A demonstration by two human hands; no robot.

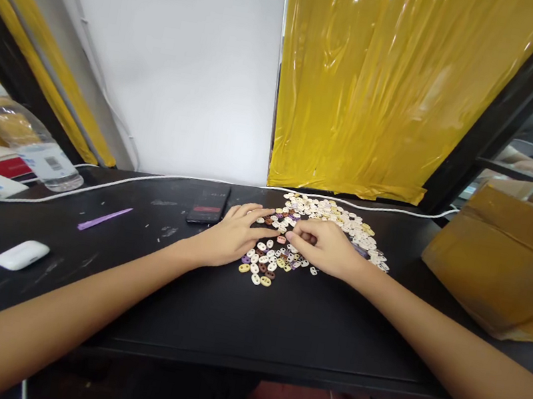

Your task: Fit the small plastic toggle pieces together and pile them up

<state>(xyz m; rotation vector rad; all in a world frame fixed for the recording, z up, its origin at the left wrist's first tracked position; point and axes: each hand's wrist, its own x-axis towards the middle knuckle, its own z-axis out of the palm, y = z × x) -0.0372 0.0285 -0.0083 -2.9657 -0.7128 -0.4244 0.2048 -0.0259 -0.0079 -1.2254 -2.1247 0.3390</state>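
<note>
Many small oval two-hole buttons in white, yellow, brown and purple lie loose on the black table, between and in front of my hands. At the left edge of this group, my left hand rests palm down with its fingers stretched out over the buttons. A pinkish button lies between the two hands' fingertips. My right hand is closed, with thumb and forefinger pinched near that button. Whether the pinch holds a button is hidden. Behind the right hand spreads a larger heap of mostly white buttons.
A dark phone lies behind my left hand. Further left are a purple strip, a white earbud case and a tilted plastic bottle. A cardboard box stands at right. A white cable runs along the back.
</note>
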